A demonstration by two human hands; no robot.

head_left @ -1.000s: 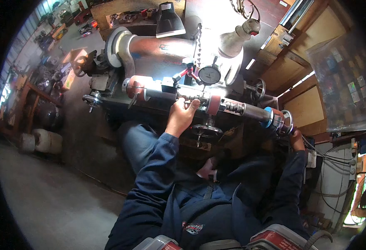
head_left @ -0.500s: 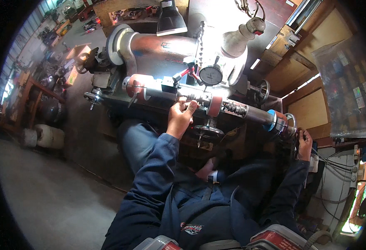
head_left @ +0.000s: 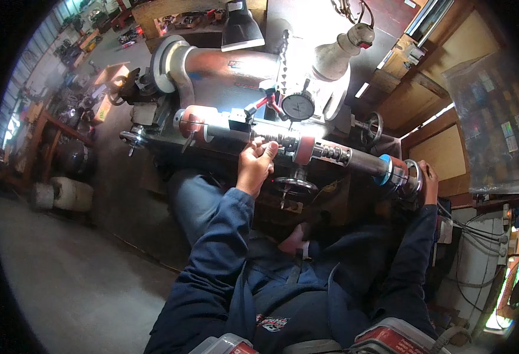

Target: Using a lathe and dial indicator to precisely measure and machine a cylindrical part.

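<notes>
A metal camshaft [head_left: 335, 154] with raised lobes lies across the machine, between a red-and-steel holder [head_left: 195, 122] on the left and a red-and-blue end piece [head_left: 394, 170] on the right. Curled fingers and raised thumb of my left hand [head_left: 254, 168] are closed at the shaft's left-middle part; the fingertips are partly hidden. Just above, a round dial gauge [head_left: 298, 106] hangs from a red-jointed arm [head_left: 265, 106]. My right hand [head_left: 429, 183] is wrapped round the right side of a metal handwheel [head_left: 413, 179] at the machine's right end.
Below the shaft sits another handwheel [head_left: 295, 186], with a third [head_left: 374, 127] behind on the right. A pale lamp head [head_left: 336, 56] lights the machine brightly. Cables [head_left: 477, 236] hang at the right, near a plastic sheet [head_left: 495, 130]. My legs are under the machine's front.
My right hand has moved up along the handwheel's rim, from its lower right to higher on the right side. The left hand stays at the shaft, nearly unmoved.
</notes>
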